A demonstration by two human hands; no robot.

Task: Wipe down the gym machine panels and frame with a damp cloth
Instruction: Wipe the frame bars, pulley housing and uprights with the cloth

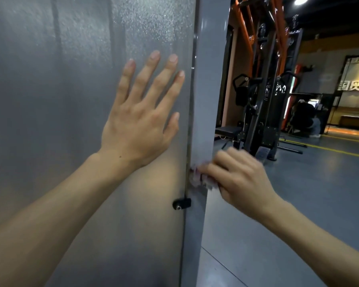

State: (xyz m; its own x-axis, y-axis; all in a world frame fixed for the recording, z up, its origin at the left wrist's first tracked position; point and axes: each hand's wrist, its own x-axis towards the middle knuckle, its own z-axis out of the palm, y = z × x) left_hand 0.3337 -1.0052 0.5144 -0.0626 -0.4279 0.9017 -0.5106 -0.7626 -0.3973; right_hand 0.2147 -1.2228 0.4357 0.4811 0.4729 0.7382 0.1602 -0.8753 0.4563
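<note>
Right up close, the grey machine panel (50, 121) fills the left half of view, w/ its right edge meeting a lighter grey frame upright (210, 79) that runs top to bottom, tilted slightly. A small black clip w/ a screw (181, 203) sits on the seam low down. Right of the upright there's open grey floor (298, 204), plenty of room on that side; none on the left, where the panel blocks everything.

Left hand (140, 123) lies flat on the panel, fingers spread and straight, pointing up and a bit right, forearm coming in from bottom left. It holds nothing, just presses the surface near the panel's right edge.

Right hand (239, 179) reaches in from bottom right, fingers curled round a bunched pale cloth (199, 179), pushing it against the upright's lower part at the seam. Cloth is mostly hidden under the fingers; only a crumpled bit shows at the knuckles, so its long axis can't be told. Hand is a bit blurred.

Further back: a black and orange cable machine (265, 79), yellow floor lines (330, 149), and a lit wall sign (350, 85) at far right.
</note>
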